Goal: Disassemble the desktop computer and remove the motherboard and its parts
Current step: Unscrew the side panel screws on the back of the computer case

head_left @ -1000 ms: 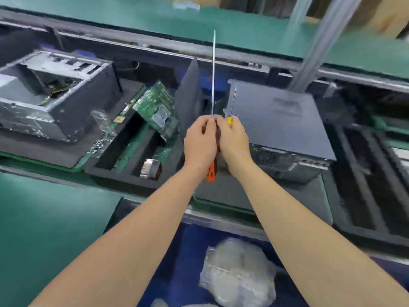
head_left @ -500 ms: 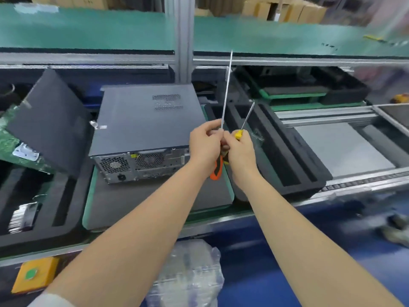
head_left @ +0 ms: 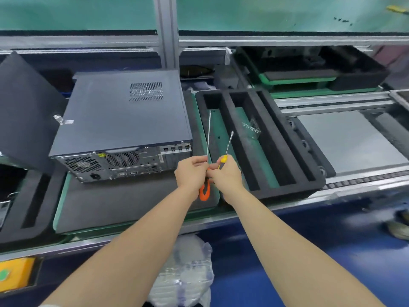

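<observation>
A closed dark grey desktop computer (head_left: 124,120) lies flat on a grey foam pad (head_left: 124,202), its rear ports facing me. My left hand (head_left: 192,172) grips a long screwdriver with an orange handle (head_left: 204,192); its thin shaft (head_left: 208,134) points up and away. My right hand (head_left: 225,176) grips a shorter screwdriver with a yellow handle (head_left: 223,160). Both hands meet just right of the computer's rear corner, over the gap between the pad and a black foam tray (head_left: 261,142).
The black foam tray has long slots and holds a small clear bag (head_left: 251,128). A dark panel (head_left: 24,111) leans at the left. More foam trays (head_left: 309,69) sit at the back right. A plastic-wrapped bundle (head_left: 183,271) lies below the bench edge.
The view has swung right and down: the computer now sits centre-left and the opened case and green boards have left the frame. Both hands keep holding the two screwdrivers, now lower.
</observation>
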A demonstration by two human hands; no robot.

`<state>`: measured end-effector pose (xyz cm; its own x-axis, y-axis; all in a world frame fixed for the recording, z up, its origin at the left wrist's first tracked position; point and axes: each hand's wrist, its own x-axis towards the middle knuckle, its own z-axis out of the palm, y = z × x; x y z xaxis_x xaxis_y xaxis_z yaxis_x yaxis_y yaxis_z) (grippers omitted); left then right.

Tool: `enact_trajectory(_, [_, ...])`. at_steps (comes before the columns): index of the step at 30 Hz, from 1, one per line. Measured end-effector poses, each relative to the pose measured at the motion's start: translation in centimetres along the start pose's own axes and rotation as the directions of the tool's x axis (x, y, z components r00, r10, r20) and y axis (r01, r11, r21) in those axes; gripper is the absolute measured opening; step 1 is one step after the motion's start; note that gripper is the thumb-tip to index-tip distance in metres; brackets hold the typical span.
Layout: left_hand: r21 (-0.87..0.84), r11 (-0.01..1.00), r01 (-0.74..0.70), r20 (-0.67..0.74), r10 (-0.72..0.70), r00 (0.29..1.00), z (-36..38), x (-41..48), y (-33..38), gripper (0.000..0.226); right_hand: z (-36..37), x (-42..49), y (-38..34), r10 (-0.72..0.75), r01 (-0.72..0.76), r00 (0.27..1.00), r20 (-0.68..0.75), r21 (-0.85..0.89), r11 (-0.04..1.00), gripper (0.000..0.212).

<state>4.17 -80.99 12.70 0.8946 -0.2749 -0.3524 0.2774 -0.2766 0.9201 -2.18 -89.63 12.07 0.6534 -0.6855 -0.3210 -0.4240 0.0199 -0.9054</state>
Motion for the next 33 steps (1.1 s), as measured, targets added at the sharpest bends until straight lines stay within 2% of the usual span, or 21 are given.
enact_trajectory(3, [0.084, 0.996, 0.031, 0.071, -0.037, 0.997, -1.2, 1.6, -2.0, 0.027, 2.1, 1.3, 1.4, 0.033, -0.033, 0.999, 0.013, -0.053, 0.998, 0.038])
enact_trajectory(9, [0.241, 0.970, 0.027, 0.259, -0.091, 0.962, -2.5, 3.7, -4.0, 0.040, 5.3, 3.0, 3.5, 0.036, -0.045, 0.998, -0.061, -0.170, 0.984, 0.032])
enact_trajectory(12, [0.326, 0.944, -0.046, 0.283, -0.051, 0.958, -2.3, 4.3, -4.6, 0.044, 5.9, 3.4, 3.7, -0.010, -0.008, 0.997, -0.079, -0.228, 0.974, 0.025])
enact_trajectory(15, [0.523, 0.841, -0.141, 0.253, 0.005, 0.967, -2.1, 4.5, -4.8, 0.045, 5.7, 3.8, 3.9, -0.035, 0.015, 0.997, -0.063, -0.291, 0.957, 0.023])
enact_trajectory(17, [0.565, 0.813, -0.140, 0.244, -0.002, 0.970, -2.2, 4.6, -4.8, 0.043, 5.4, 4.0, 4.1, -0.009, 0.000, 1.000, -0.028, -0.302, 0.953, 0.022])
enact_trajectory(20, [0.531, 0.837, -0.133, 0.268, -0.017, 0.963, -2.6, 4.8, -4.3, 0.040, 4.9, 4.1, 3.8, 0.058, -0.048, 0.998, 0.034, -0.255, 0.966, 0.024])
enact_trajectory(25, [0.359, 0.929, -0.089, 0.297, -0.023, 0.955, -3.9, 4.2, -1.5, 0.035, 3.9, 3.6, 1.7, 0.074, -0.072, 0.997, 0.002, -0.204, 0.976, 0.014])
enact_trajectory(29, [0.117, 0.984, 0.137, 0.298, -0.166, 0.940, -5.6, 3.6, 1.7, 0.027, 2.6, 2.6, -2.0, 0.066, -0.065, 0.997, 0.039, -0.029, 0.997, 0.018])
enact_trajectory(33, [-0.065, 0.982, 0.179, 0.406, -0.138, 0.904, -8.1, 2.9, 3.9, 0.038, 1.7, 0.9, -5.6, 0.071, -0.113, 0.983, 0.167, 0.252, 0.961, 0.024])
